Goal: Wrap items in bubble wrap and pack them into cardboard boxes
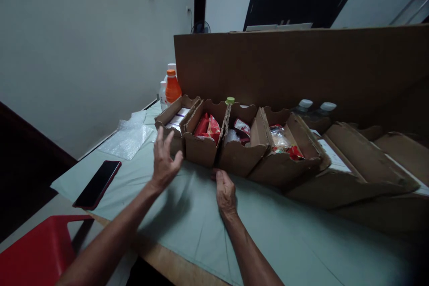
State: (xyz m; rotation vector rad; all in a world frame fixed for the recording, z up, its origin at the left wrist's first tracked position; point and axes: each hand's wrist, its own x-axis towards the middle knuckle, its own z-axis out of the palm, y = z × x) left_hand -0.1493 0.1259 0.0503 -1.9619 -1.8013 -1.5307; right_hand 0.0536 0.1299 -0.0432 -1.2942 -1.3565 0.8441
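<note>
Cardboard bins (234, 152) stand in a row along the desk (275, 232). Left hand (164, 161) hovers at the row's leftmost bin (172, 123), fingers (160, 136) spread, holding nothing. Right hand (225, 192) lies flat just before the row's third bin (239, 154), fingertips touching its base.

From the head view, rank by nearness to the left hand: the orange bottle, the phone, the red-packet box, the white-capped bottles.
From the left hand:
1. Red-packet box, just right.
2. Phone, left on the cloth.
3. Orange bottle, behind the boxes; close to the phone's rank.
4. White-capped bottles, far right.
</note>
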